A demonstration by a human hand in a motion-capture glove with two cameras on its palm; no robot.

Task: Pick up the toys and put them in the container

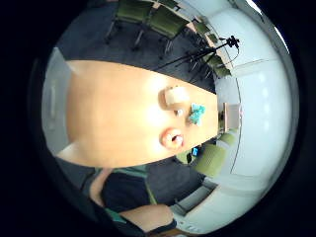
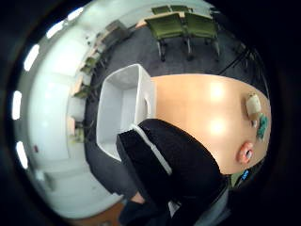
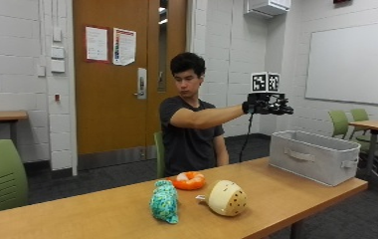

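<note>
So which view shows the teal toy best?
The outside view: the teal toy lies whole on the table, beside the cream toy and near the orange toy. Both palm views show it only as a small teal patch far off on the tabletop.

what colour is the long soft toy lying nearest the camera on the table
The long soft toy is teal green with a speckled pattern, shown best in the outside view.

Gloved hand above grey container
</note>
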